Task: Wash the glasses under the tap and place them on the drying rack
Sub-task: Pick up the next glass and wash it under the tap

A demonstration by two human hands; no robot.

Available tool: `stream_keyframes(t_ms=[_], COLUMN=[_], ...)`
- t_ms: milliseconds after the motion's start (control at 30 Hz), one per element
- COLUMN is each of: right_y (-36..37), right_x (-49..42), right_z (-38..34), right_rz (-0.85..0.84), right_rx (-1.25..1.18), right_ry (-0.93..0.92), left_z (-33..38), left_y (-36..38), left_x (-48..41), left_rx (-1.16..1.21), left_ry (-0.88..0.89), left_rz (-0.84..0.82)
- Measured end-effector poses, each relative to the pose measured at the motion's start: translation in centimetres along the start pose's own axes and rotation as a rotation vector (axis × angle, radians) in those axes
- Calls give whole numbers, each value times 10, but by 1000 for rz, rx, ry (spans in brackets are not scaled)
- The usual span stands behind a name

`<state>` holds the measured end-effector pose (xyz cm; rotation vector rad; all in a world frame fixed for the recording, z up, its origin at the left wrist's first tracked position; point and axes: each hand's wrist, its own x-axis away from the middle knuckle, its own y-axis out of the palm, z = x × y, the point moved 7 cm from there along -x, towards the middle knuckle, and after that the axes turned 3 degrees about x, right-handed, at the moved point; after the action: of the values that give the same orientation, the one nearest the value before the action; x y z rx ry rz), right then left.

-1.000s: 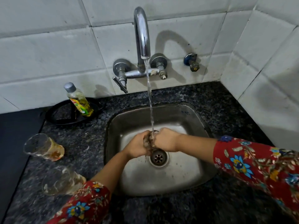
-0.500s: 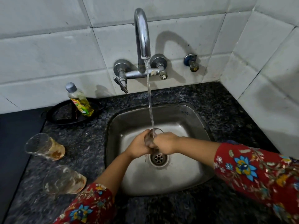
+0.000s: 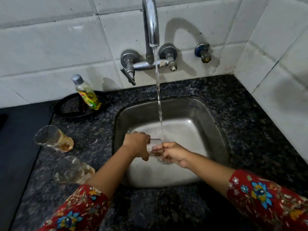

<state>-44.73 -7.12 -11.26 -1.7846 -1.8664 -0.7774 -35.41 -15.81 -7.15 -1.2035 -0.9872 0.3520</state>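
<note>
Tap (image 3: 150, 22) arch cut off at top edge, glass (image 3: 155, 150) mostly covered, drain hidden, bottle (image 3: 87, 95) label unreadable.

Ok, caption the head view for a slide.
Left hand and right hand hold a glass under the running tap; two dirty glasses wait on the granite counter.

A left red floral fabric sleeve (image 3: 78, 209) and a right red floral fabric sleeve (image 3: 266, 197) are being worn. The red cloth is being covered by a print of large blue flowers with yellow centres, smaller white and blue blossoms, and pale leafy sprigs. Both sleeves are being worn well short of the wrists, so the forearms, the left grip (image 3: 137, 144) and the right grip (image 3: 175, 155) are being left bare.
</note>
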Motion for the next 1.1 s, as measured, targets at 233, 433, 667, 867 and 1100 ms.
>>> stream_keyframes(t_ms=[233, 433, 667, 867, 1100], right_y=[-21, -17, -10, -18, -7], right_x=[2, 19, 46, 37, 40], right_z=[18, -40, -92, -115, -126], right_rz=[86, 252, 421, 574, 445], right_rx=[-162, 150, 1456, 1448, 1293], right_ry=[199, -329, -1020, -959, -1023], left_z=[-2, -5, 22, 41, 31], left_y=[-11, -17, 4, -8, -27], left_x=[4, 0, -9, -18, -14], left_rx=[-357, 424, 1557, 1574, 1480], left_ry=[-147, -88, 111, -24, 227], left_rz=[-64, 38, -89, 180, 92])
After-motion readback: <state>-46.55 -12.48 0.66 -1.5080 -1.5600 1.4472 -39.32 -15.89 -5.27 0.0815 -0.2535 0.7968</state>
